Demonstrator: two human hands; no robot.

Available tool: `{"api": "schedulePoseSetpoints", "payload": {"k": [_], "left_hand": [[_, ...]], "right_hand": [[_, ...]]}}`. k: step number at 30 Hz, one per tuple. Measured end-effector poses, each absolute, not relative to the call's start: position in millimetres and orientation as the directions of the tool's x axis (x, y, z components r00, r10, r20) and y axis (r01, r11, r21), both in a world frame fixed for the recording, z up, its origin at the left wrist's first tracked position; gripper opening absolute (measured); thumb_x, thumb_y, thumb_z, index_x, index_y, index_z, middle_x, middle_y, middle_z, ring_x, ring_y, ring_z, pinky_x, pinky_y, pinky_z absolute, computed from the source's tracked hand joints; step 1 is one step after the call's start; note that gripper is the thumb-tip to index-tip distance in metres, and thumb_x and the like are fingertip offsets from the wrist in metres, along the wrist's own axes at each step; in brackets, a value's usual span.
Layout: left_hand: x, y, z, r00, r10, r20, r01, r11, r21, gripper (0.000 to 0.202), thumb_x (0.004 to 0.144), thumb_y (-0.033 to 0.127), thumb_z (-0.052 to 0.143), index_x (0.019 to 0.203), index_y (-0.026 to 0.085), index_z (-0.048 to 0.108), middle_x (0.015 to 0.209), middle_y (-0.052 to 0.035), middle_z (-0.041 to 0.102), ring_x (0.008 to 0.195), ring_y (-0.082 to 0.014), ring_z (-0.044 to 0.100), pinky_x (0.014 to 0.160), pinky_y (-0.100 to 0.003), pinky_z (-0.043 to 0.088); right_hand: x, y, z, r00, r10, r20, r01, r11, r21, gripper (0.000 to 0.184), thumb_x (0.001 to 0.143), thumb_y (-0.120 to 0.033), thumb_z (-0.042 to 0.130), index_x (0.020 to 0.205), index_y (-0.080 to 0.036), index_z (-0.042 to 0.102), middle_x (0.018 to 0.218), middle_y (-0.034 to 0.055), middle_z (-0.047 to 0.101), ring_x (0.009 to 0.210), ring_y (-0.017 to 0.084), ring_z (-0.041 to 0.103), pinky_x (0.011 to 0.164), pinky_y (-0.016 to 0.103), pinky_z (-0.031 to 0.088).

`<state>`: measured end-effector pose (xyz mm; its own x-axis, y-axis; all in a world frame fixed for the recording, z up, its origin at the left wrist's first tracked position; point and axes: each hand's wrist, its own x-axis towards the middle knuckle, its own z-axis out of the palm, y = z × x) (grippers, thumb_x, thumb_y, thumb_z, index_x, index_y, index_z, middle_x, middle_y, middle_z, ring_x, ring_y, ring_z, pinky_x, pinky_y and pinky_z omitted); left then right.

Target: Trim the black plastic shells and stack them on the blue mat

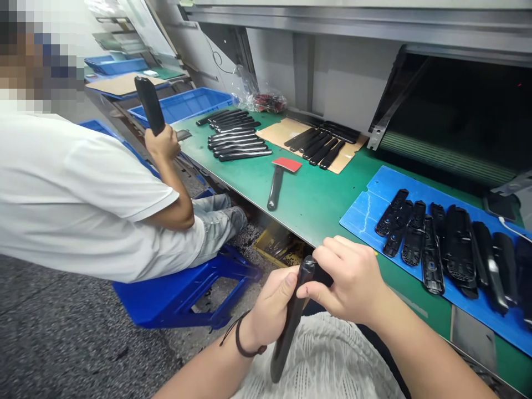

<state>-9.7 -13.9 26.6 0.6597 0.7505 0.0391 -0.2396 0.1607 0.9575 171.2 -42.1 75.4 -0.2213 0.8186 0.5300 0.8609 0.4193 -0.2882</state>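
My left hand (272, 307) is wrapped round the middle of a long black plastic remote-control shell (286, 338), held over my lap at the table's near edge. My right hand (347, 277) is closed on the shell's upper end, its fingers pinching the top. A dark cord bracelet sits on my left wrist. To the right, a blue mat (374, 199) on the green table carries several more black shells (432, 244) laid side by side.
A co-worker in a white shirt (78, 194) sits on a blue stool (178, 293) at left, holding up a black shell (149, 105). Rows of black shells (236, 141), a cardboard sheet with more (274, 133), a red-headed tool (280, 177) and blue bins (187, 105) lie beyond.
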Motion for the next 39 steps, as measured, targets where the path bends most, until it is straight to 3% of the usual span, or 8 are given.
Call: {"api": "schedulePoseSetpoints", "payload": {"k": [12,17,23,39], "left_hand": [[-3,-14,21,0.609,0.793,-0.03,-0.281,0.25,0.926,0.053,0.106,0.058,0.043,0.073,0.017,0.05,0.064,0.0011,0.043,0.057,-0.0102,0.031,0.053,-0.026,0.027],[-2,-7,29,0.491,0.871,-0.026,-0.239,0.163,0.957,0.058,0.102,0.063,0.049,0.068,0.017,0.05,0.063,0.0013,0.042,0.058,-0.0104,0.033,0.053,-0.026,0.029],[0,1,35,0.415,0.907,-0.068,-0.284,0.2,0.938,0.058,0.102,0.064,0.049,0.066,0.018,0.048,0.058,0.0032,0.038,0.052,-0.0093,0.03,0.05,-0.027,0.026],[10,15,50,0.341,0.932,-0.124,-0.481,0.286,0.829,0.059,0.094,0.067,0.061,0.063,0.019,0.043,0.05,0.0065,0.032,0.042,-0.006,0.028,0.039,-0.019,0.024]], "right_hand": [[162,-46,61,-0.22,0.765,0.605,0.932,0.347,-0.101,0.058,0.109,-0.061,0.031,0.071,-0.021,0.052,0.069,0.0012,0.045,0.067,0.018,0.03,0.062,0.034,0.018],[154,-49,50,-0.241,0.775,0.585,0.914,0.384,-0.132,0.059,0.107,-0.064,0.031,0.074,-0.022,0.055,0.07,0.0012,0.047,0.068,0.018,0.031,0.063,0.034,0.019],[145,-59,39,-0.273,0.794,0.543,0.889,0.424,-0.172,0.062,0.105,-0.069,0.031,0.077,-0.021,0.058,0.071,0.0018,0.048,0.069,0.018,0.032,0.063,0.035,0.019],[131,-74,29,-0.299,0.815,0.496,0.85,0.463,-0.249,0.054,0.108,-0.057,0.033,0.072,-0.021,0.053,0.07,0.002,0.048,0.068,0.018,0.032,0.063,0.035,0.017]]}}
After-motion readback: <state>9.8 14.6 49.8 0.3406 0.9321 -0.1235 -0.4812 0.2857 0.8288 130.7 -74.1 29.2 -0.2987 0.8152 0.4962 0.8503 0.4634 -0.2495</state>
